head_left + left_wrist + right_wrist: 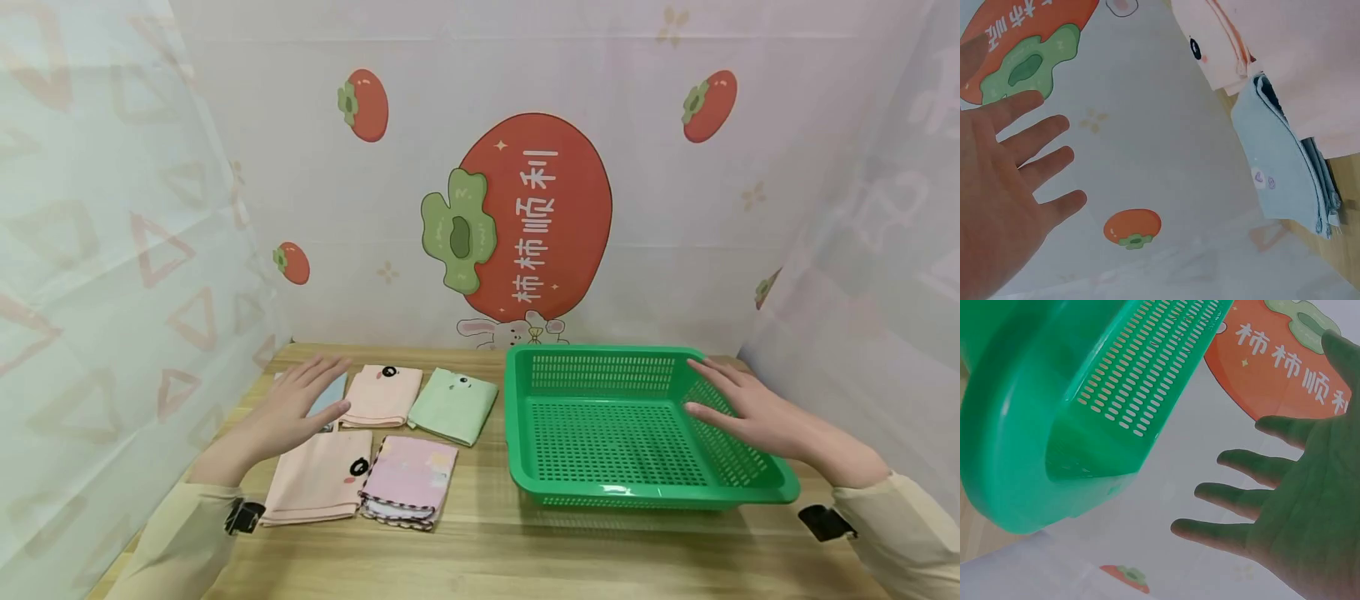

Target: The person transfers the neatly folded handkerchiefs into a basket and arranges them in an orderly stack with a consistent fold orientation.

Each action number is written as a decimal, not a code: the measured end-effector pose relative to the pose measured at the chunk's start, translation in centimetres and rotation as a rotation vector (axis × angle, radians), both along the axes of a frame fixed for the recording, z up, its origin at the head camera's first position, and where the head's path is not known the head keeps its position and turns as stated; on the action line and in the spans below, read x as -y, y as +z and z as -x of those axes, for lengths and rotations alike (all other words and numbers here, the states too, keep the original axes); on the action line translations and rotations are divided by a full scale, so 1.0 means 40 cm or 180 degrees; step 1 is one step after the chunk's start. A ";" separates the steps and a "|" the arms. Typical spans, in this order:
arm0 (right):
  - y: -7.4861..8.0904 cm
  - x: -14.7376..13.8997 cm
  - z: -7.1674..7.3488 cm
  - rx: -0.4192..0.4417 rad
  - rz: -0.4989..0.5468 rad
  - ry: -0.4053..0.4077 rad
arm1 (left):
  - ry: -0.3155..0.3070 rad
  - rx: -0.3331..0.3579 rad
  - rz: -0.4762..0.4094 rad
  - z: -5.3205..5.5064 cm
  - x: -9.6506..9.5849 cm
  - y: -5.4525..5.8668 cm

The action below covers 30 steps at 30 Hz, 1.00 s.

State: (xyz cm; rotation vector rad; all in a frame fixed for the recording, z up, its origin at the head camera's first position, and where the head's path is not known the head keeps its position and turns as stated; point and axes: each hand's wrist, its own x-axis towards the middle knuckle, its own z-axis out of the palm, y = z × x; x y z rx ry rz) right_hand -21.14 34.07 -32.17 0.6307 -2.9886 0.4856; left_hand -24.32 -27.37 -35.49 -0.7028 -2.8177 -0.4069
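Green basket: on the right of the bench; slotted floor and walls exposed to view.
Back row, left of basket: blue cloth, back pink cloth, green cloth; all folded.
Front row: front pink cloth, lilac cloth with checked edging; both folded.
Left hand: released, fingers extended, above the blue cloth.
Right hand: released, fingers spread, at the basket's right side, apart from it.
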 end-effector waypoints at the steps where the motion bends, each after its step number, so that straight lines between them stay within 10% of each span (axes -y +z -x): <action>1: 0.000 -0.001 -0.001 0.0005 0.0001 -0.0002 | 0.0008 -0.0004 -0.0004 -0.001 0.002 -0.002; 30: -0.024 -0.044 -0.014 -0.0137 -0.0005 -0.0085 | 0.0057 -0.0047 -0.0204 -0.015 0.048 -0.052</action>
